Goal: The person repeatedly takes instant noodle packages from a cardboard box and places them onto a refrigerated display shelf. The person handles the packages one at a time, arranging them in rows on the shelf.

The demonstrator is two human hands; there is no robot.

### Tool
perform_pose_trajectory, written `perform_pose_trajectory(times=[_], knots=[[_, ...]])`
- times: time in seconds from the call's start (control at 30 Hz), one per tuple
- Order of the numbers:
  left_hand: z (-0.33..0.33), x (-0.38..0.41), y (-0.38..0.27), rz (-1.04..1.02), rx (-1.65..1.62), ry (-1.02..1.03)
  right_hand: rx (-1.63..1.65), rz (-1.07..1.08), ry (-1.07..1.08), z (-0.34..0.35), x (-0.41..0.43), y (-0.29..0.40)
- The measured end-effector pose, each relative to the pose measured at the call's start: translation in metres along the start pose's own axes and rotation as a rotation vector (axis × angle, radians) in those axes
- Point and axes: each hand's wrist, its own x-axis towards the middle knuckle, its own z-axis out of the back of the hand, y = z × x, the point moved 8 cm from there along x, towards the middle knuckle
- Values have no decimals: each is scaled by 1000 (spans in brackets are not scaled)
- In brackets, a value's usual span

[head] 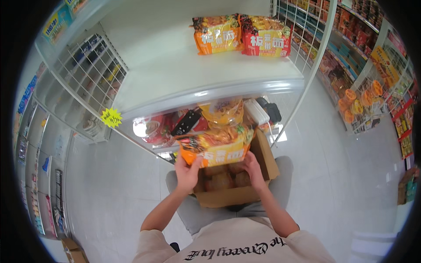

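Between my two hands I hold an orange and yellow noodle packet point(218, 148), its printed face turned up towards me. My left hand point(188, 171) grips its left end with the thumb on the front. At the other end, my right hand point(254, 169) holds the lower right corner. Beneath the packet an open cardboard box point(230, 200) rests by my legs, with several packaged items point(218, 182) partly visible inside. On the white shelf point(204, 72) ahead, an orange noodle packet point(217, 35) and a red noodle packet point(266, 36) stand side by side at the right.
The lower shelf holds red packages point(154, 129), a yellow tub point(222, 111), a black remote-like device point(186, 122) and a white device point(256, 111) with a cable. White wire grids point(95, 62) close the shelf's sides. Stocked shelving point(342, 42) lines the right; another rack point(39, 157) stands left.
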Motion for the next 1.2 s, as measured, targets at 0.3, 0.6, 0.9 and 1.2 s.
perform_pose_trajectory(times=[0.3,0.6,0.9,1.2], knots=[[-10,-74,107,289,472,352,-347,-145,-81,10,0,2],[-32,-91,95,-25,1064,544,-1279,120,-176,26,51,67],[-34,-93,96,-119,998,530,-1891,-382,216,18,89,-21],[-36,-93,94,-161,1018,529,-1998,-695,386,105,86,-157]])
